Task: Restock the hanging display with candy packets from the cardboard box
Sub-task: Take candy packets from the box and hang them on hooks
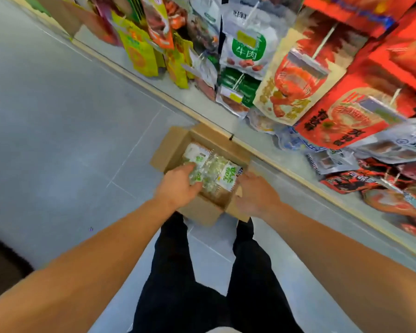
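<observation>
Cardboard box point(197, 207), brown, flaps open, sits on the grey tiled floor point(70, 140) just beside the base ledge of the hanging display point(298, 75). Person stands over it, dark trousers point(178, 272) visible below, both bare forearms reaching down.

Inside the box: candy packets point(216, 171), green-and-white print with clear windows showing small pale sweets. They lie flat and overlapping, filling the half of the box nearer the display. The near corner shows bare cardboard bottom.

Left hand point(178, 186): in the box, grip closed on the left-hand candy packet, thumb along the near edge of the packet, fingers curled over its top. Packet not yet lifted clear of the others.

Right hand point(255, 193): at the box's right wall, palm down, fingers reaching toward the rightmost packet's edge. Blurred; cannot tell whether its grip is open or has hold of anything.

Display rises along the right and top of the view: snack bags on white pegs, red ones point(341, 121) at right, a tan one with red artwork, a white bag with a green label point(247, 46) in the middle, yellow and green ones point(139, 49) at left. Several carry clear price-tag holders at peg ends.
</observation>
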Available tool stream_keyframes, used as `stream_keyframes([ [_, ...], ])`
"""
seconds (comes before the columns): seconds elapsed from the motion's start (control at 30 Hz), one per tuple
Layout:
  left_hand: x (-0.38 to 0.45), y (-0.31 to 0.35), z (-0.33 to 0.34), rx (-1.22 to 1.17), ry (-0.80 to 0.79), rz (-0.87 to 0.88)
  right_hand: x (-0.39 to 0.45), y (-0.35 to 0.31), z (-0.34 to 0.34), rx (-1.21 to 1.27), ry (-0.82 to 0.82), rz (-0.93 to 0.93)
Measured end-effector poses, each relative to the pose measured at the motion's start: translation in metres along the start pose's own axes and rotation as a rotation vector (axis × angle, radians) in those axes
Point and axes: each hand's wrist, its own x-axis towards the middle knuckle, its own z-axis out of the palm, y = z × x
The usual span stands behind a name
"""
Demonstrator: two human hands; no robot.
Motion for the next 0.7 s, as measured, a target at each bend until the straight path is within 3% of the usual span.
stream_keyframes([
  [0.27,0.095,-0.053,0.005,0.113,-0.195,0.108,0.067,-0.036,0.044,0.263,0.01,0.269],
  [0.5,0.167,-0.099,0.049,0.095,-0.285,0.126,0.156,-0.027,0.099,0.394,-0.025,0.342],
  [0.7,0.242,-0.159,0.109,0.033,-0.309,0.033,0.256,0.004,0.179,0.472,-0.108,0.333],
])
